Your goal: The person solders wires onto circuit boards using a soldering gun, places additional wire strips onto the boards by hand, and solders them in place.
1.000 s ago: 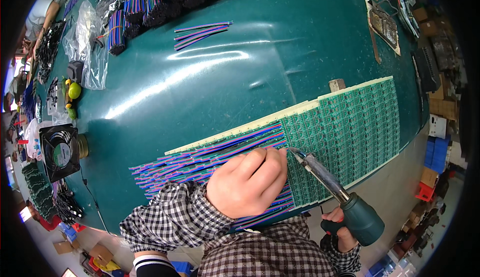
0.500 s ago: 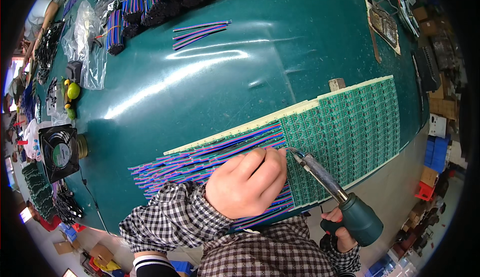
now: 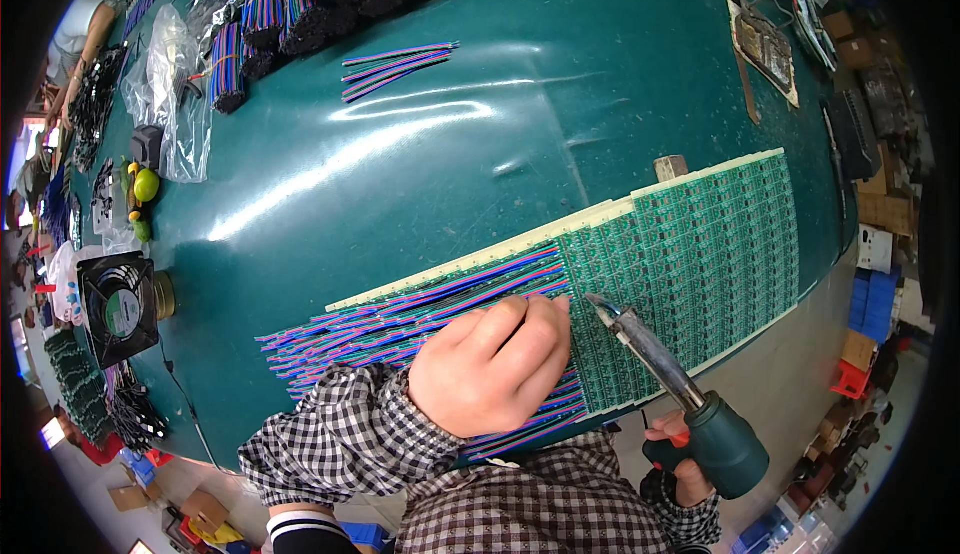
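Observation:
My left hand (image 3: 490, 366) is closed in a pinch over striped ribbon wires (image 3: 440, 296), its fingertips down where the wires meet a panel of small green circuit boards (image 3: 700, 264). The held wire end is mostly hidden under the fingers. In my right hand (image 3: 685, 469) is a soldering iron (image 3: 725, 444) with a dark green handle and a bent metal tip. That tip hovers over the panel just right of my left fingertips, a small gap from them. Wires lie in rows across the panel's left part, their free ends pointing left.
Loose ribbon wires (image 3: 400, 72) lie farther back, near tied wire bundles (image 3: 262, 14). A black fan (image 3: 118, 309) stands at the left. A small block (image 3: 671, 167) touches the panel's far edge. A soldering-tip tray (image 3: 765, 54) sits at the far right. A person's arm (image 3: 92, 49) shows at far left.
The soldering iron's tip has drawn back a little to the right, away from my left fingertips. My left hand has hardly moved and stays pinched.

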`<state>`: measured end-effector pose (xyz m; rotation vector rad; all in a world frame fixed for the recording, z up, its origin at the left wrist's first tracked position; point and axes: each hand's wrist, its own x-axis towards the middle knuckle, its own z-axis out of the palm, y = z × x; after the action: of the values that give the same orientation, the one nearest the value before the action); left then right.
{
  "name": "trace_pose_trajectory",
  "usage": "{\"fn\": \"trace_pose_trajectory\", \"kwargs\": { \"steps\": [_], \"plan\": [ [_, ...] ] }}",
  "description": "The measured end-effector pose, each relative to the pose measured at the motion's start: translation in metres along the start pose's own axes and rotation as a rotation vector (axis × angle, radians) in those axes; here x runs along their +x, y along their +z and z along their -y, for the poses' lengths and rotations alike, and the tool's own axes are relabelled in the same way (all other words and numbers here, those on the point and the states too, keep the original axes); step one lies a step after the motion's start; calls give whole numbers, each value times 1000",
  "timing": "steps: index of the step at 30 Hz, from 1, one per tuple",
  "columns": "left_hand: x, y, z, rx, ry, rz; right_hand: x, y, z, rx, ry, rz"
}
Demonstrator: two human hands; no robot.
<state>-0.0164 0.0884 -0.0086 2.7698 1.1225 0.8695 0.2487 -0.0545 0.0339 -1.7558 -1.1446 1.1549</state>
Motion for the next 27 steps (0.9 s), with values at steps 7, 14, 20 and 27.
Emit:
{"fn": "trace_pose_trajectory", "kwargs": {
  "steps": [7, 14, 20, 27],
  "plan": [
    [0, -1, 2, -1, 17, 2, -3, -2, -9, 76, 31, -24],
    [0, -4, -2, -1, -3, 18, -3, -1, -11, -45, -37, -13],
    [0, -6, -2, -18, -22, 11, -5, -1, -12, 6, -28, -14],
    [0, -2, -3, 9, 3, 5, -2, 7, -4, 141, 22, -52]
  ]
}}
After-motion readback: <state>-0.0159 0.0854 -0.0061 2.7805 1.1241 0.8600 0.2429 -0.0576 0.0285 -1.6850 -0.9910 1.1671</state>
